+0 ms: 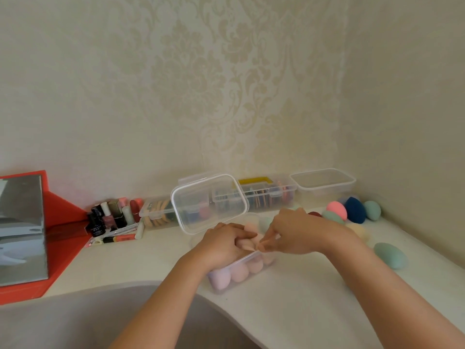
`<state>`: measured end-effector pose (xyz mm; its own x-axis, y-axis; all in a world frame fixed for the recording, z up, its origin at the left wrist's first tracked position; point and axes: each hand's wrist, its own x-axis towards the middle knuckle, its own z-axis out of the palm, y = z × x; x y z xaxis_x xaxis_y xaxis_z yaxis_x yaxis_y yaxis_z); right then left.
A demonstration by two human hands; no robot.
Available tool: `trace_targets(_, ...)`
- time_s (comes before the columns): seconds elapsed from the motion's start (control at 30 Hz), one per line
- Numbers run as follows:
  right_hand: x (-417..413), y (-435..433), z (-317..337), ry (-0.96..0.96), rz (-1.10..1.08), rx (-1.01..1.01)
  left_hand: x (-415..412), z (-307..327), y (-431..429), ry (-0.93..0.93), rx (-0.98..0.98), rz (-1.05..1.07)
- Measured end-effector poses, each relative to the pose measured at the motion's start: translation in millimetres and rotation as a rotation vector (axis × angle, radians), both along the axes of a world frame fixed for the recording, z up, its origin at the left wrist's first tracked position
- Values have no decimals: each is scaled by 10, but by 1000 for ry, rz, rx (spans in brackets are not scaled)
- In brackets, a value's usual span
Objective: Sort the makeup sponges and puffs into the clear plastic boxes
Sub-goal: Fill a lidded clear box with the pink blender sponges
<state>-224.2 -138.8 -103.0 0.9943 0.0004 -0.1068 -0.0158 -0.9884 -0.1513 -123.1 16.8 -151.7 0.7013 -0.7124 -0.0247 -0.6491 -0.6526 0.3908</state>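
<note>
Head view: two bare forearms enter from the bottom edge and meet over the open clear box [247, 257], which sits near the table's curved front edge
Left hand [225, 245]: palm down above the box; fingers curled round a peach sponge [245, 241]
Right hand [295, 233]: thumb and forefinger pinched narrow on a peach tip at the box's near rim; other fingers folded; cannot tell whether that tip belongs to the same sponge
Box contents: lilac and peach packed sponges [239, 272] show through the front wall; the far half is hidden under both hands
Lid [208, 205]: stands upright behind the hands; it blurs the back-row boxes [268, 195] seen through it
Loose sponges [355, 210]: pink, navy, teal, mint and yellow, clustered in the right corner; a green sponge [390, 255] lies alone, right of the right wrist; a dark red one is half hidden behind the right hand
Hard to read: labels on the nail polish bottles [110, 219]
Open room: bare table [141, 268] left of the box up to the red mirror stand [63, 222]; tighter on the right, where wall and sponges crowd in
</note>
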Motion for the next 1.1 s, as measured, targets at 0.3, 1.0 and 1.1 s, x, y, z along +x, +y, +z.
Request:
trace_targets(0.3, -33, -172, -276, -347, 55, 155, -73, 33, 51, -2, -300, -8)
trace_targets(1.0, 77, -90, -471, -133, -179, 484, 61, 567, 516, 489, -1074, 532)
trace_targets(1.1, 79, -107, -488, -145, -138, 489, -87, 517, 468, 356, -507, 265)
